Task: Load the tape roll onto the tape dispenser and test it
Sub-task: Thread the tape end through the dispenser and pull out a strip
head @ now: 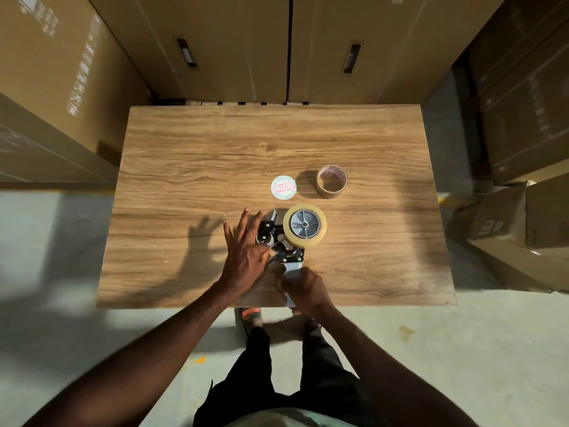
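Note:
A tape dispenser [284, 252] with a black frame and grey handle lies on its side on the wooden table [215, 149]. A clear-tan tape roll [318, 238] sits on its grey hub. My right hand [308, 292] is closed around the grey handle near the table's front edge. My left hand [246, 254] rests over the dispenser's front rollers. Its thumb and forefinger pinch at the tape end near the frame while the other fingers are spread. The pinch point is partly hidden.
A nearly spent brown tape roll [332, 181] and a round white label disc [283, 187] lie farther back on the table. Large cardboard boxes [215, 44] surround the table on three sides. My legs and a shoe [249, 315] show below the front edge.

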Tool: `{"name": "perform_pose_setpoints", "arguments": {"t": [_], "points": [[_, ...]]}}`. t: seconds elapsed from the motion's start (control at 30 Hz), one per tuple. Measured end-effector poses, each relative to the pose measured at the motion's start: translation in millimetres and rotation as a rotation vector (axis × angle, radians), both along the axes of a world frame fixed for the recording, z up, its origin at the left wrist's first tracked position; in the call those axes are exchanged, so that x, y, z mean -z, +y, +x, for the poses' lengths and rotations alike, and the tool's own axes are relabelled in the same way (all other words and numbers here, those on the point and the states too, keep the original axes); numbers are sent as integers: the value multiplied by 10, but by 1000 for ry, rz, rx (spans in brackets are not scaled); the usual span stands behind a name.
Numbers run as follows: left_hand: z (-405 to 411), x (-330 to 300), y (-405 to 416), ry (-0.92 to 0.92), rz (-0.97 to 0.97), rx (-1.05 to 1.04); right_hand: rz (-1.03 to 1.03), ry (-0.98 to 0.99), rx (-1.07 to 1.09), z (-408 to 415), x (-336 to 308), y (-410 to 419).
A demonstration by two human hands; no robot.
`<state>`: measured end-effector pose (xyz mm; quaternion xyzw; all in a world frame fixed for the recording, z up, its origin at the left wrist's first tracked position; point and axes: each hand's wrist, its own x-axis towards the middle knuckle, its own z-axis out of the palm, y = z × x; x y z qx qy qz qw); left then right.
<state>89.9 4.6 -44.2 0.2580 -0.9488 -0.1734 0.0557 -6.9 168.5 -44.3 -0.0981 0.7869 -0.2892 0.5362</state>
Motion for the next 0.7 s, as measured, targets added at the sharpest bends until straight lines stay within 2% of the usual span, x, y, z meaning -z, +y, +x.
{"name": "perform_pose_setpoints", "arguments": {"t": [0.27, 0.4, 0.7], "points": [[127, -22, -140, -51, -43, 25, -43, 28, -30, -10, -162, -13], [234, 111, -139, -116, 10, 3, -84, 32, -20, 26, -279, 6], [550, 144, -412, -66, 51, 24, -87, 39, -68, 1, -207, 43]]}}
